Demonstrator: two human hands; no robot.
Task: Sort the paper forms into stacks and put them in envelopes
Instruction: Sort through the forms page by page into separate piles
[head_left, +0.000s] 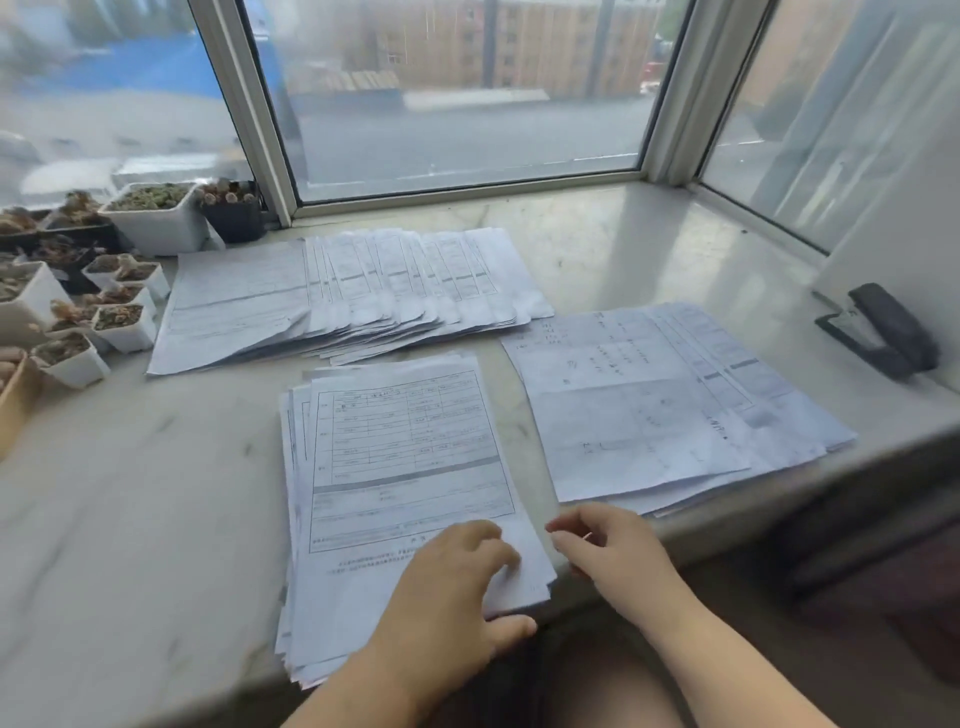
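Left hand (457, 577) fingers pressing near stack (400, 467) – print illegible, right hand (608, 545) loosely curled beside it, holding nothing

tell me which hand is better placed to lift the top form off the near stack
Likely the right hand: its fingertips sit at the free right edge of the near stack, beside the right-hand pile. The left hand lies flat on the top form, pinning it.
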